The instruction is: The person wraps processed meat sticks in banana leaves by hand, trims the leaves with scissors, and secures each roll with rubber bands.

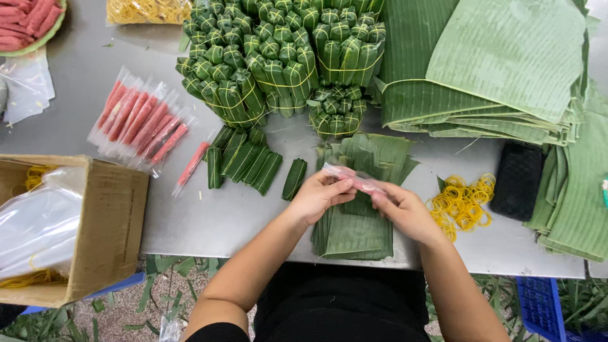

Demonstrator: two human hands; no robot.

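Observation:
My left hand (320,193) and my right hand (402,209) together hold a pink sausage in a clear plastic sleeve (351,177), one hand at each end. They hover just above a stack of cut banana leaf pieces (354,234) at the table's near edge. A few wrapped green leaf rolls (244,161) lie loose to the left of my hands, one single roll (294,178) nearest. More plastic-wrapped pink sausages (139,120) lie spread out farther left.
Bundles of tied leaf rolls (285,57) fill the back. Large folded banana leaves (500,69) lie at the right, yellow rubber bands (462,202) and a black pouch (518,180) beside them. A cardboard box (104,234) with plastic bags sits left.

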